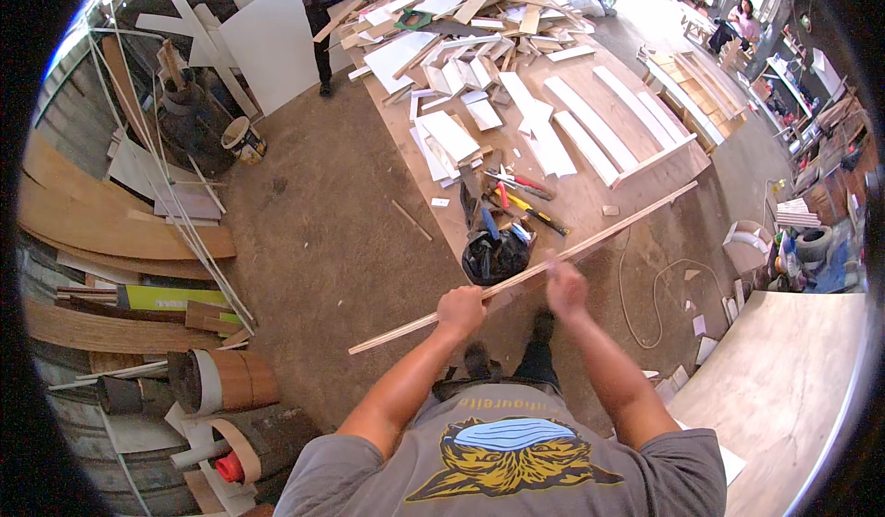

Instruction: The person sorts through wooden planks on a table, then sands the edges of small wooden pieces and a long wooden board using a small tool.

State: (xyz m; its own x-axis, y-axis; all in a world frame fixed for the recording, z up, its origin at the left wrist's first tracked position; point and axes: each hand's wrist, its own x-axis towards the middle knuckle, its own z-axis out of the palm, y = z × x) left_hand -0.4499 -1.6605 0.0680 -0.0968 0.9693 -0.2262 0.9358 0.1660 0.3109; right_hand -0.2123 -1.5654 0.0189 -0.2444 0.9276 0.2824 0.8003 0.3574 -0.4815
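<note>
A long, thin wooden strip (415, 324) runs slantwise in front of me, from the lower left up to the right over the near edge of the work table (406, 153). My left hand (461, 311) is wrapped round its nearer part. Closed and slightly blurred, my right hand (566, 288) is at the strip's middle, one digit raised against it; whether it grips anything is hidden. Just beyond the strip are a black plastic bag (496, 257), a tool with a yellow and black handle (539, 213) and a red-handled tool (532, 182).
Wood offcuts (461, 33) are heaped on the table's far part. White-faced boards (590, 139) lie at its right. Curved panels (120, 231) and rolled sheets (235, 380) line the left. A cable (656, 305) loops on the floor. Another person (318, 5) stands beyond the table's left.
</note>
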